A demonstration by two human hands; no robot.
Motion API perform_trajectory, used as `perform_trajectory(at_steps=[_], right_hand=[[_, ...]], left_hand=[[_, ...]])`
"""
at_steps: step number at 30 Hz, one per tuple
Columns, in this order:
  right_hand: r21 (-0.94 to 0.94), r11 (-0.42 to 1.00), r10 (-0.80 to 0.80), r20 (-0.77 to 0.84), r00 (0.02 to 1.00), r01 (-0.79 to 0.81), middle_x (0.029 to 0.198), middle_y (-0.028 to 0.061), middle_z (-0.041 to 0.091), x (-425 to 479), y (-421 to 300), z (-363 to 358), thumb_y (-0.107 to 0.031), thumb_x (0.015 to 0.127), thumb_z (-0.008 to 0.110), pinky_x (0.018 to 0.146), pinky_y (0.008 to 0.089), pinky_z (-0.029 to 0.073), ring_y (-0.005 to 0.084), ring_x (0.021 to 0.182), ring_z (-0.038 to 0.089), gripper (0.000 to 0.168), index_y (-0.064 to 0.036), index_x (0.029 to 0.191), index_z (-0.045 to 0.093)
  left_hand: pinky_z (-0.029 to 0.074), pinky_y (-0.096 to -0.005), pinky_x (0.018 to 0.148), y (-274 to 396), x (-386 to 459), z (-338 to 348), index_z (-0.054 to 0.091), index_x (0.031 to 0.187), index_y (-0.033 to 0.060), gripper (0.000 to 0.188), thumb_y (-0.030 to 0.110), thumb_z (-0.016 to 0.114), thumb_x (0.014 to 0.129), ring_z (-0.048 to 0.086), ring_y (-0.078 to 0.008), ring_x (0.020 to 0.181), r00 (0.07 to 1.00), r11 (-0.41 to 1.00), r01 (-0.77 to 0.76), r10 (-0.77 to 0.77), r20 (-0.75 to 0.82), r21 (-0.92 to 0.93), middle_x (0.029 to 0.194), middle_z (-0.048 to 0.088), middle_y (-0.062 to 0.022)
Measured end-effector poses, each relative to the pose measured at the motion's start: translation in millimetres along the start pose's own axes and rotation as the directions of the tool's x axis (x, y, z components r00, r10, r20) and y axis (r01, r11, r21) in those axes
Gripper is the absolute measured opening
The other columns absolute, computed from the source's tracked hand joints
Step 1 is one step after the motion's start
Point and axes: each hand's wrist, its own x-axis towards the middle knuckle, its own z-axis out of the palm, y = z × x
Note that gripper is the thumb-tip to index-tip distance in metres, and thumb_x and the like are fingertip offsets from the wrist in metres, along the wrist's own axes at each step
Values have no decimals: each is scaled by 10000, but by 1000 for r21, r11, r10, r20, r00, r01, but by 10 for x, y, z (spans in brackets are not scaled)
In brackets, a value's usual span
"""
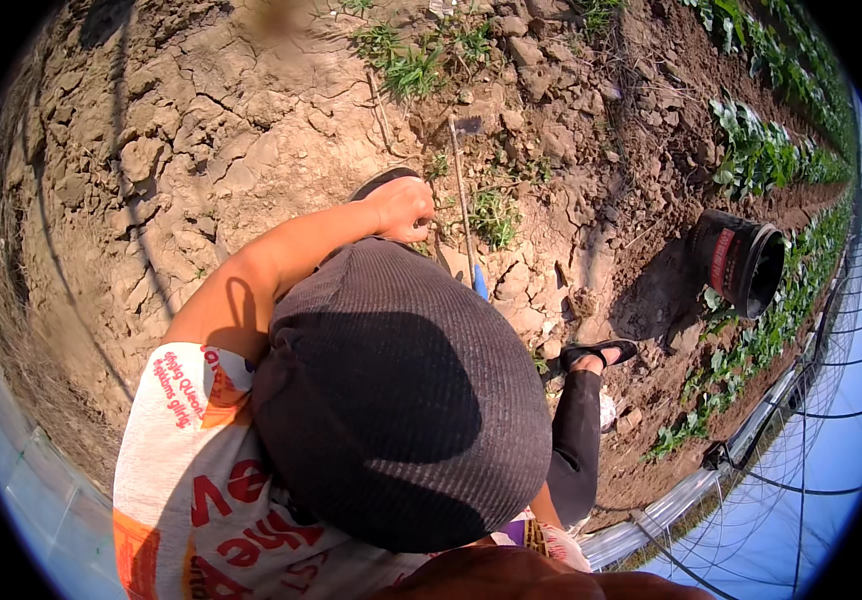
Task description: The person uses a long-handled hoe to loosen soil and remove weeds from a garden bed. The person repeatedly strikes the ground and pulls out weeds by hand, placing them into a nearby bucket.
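Observation:
My left hand (405, 210) is at upper centre, fingers curled, beside a dark shoe (382, 180); whether it grips anything is hidden. To its right, a thin stick-like tool handle (461, 187) lies on the soil, with a dark flat piece (468, 125) at its far end and a blue part (480, 281) at its near end. A large rounded form in dark ribbed cloth (401, 390), apparently my raised knee, fills the centre. My right hand is out of view; only a bit of forearm shows beside the cloth. Small weeds (495, 217) grow by the handle.
A black plastic bucket (723, 262) with a red label leans at the right. Leafy crop rows (765, 150) run behind it. Another dark shoe (600, 354) stands on cloddy soil. Cracked dry earth (251, 142) spreads left; clear plastic sheeting (41, 480) and wire hoops border the ground.

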Motion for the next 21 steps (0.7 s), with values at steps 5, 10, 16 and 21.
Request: perform_trajectory(at_steps=[5,10,16,21], right_hand=[[97,993,74,-12,997,-73,915,208,678,-45,-352,-229,-256,965,546,664,454,505,371,711,649,615,-228,1560,396],[-75,987,-146,-94,985,139,782,174,640,216,-181,13,-256,969,538,603,453,481,347,611,600,614,-236,1564,391],[75,996,-49,-16,999,50,718,181,620,5,-52,6,-262,976,544,586,460,478,345,601,611,609,-251,1565,389],[71,992,-96,-127,987,106,689,175,605,523,-107,23,-264,983,551,587,451,475,330,594,606,612,-208,1568,381]], left_hand=[[491,-455,793,43,55,-47,623,665,48,234,267,653,742,610,-322,851,1000,1000,-6,6,3,-10,761,633,-112],[493,-449,801,44,68,-49,619,669,43,237,268,654,735,612,-319,858,999,998,-48,47,-10,-30,763,631,-112],[498,-439,829,11,47,-15,633,652,48,243,280,647,720,619,-308,847,1000,1000,-3,3,24,-28,757,644,-99],[501,-435,817,58,67,-16,618,638,46,241,270,668,713,612,-303,835,999,999,-38,38,-25,12,730,622,-102]])
